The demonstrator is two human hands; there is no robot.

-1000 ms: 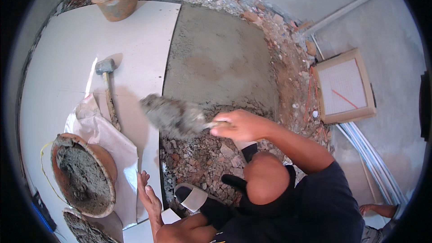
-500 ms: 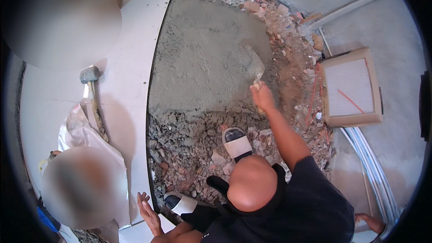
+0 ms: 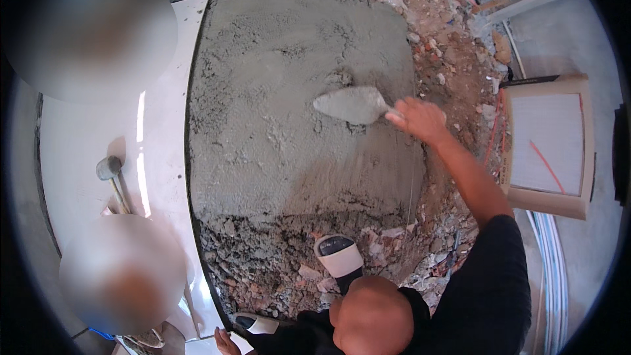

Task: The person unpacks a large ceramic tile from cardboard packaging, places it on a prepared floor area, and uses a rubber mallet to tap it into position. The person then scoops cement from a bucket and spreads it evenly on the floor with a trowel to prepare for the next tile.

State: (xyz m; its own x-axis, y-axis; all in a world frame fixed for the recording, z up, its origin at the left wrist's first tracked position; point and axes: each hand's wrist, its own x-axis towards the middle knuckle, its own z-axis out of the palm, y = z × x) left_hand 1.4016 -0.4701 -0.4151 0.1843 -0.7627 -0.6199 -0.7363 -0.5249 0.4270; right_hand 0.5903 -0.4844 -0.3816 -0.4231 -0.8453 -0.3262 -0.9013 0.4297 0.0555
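My right hand (image 3: 420,118) is closed around the handle of a pointed trowel (image 3: 351,105), whose blade lies almost flat on a bed of wet grey mortar (image 3: 263,112) with its tip toward the left. Just beyond the blade is a small rough lump of mortar. At the bottom edge, my left hand (image 3: 225,342) has its fingers stretched out, holding nothing, close to the edge of the large white tiles (image 3: 79,138). The rest of that hand falls outside the picture.
A rubber mallet (image 3: 108,168) rests on the tiles. Broken rubble (image 3: 256,269) surrounds the mortar, near my slide sandal (image 3: 338,256). A cardboard box of tiles (image 3: 549,144) and a bundle of pale pipes (image 3: 552,276) lie at right. Blurred patches hide parts at left.
The view has shifted. My right hand has turned the trowel from pointing away to pointing left, further over the mortar. My left hand now shows lower and smaller at the bottom edge.
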